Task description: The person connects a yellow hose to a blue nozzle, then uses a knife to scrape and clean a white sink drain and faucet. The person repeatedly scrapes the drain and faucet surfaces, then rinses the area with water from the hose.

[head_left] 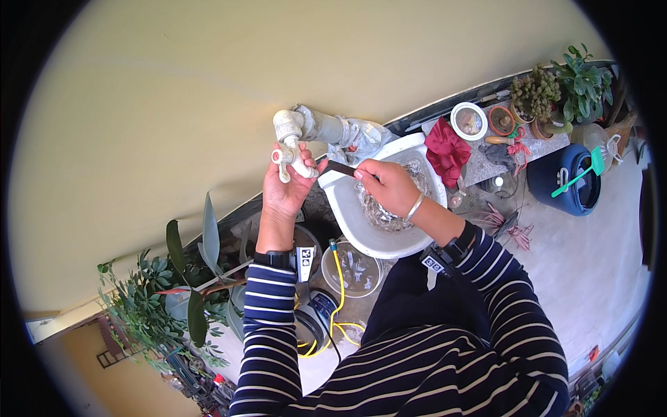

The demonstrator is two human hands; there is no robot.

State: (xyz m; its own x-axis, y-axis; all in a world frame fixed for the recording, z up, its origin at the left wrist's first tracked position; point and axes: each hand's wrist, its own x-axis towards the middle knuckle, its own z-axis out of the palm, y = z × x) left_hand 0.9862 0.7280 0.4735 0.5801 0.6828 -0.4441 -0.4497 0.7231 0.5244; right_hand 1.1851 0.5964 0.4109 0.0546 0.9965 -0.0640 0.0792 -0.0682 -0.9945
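A white plastic tap [297, 158] sticks out from a thick grey-white pipe [321, 126] at the wall. My left hand [283, 187] is wrapped round the tap from below, its fingers closed by the spout. A flat black strip [340, 167] runs between the spout's end and my right hand [390, 189], which pinches its other end. I cannot make out how the strip meets the spout. Below the tap stands a white basin [338, 208] with clear, glinting water or plastic inside.
A dark red cloth [447, 154] hangs over the basin's right rim. Below are a round tub [375, 283] and a yellow hose [338, 267]. Leafy plants [149, 288] crowd the left. At right stand potted plants [583, 87] and a blue bucket [545, 174] with a green swatter-like tool [578, 179].
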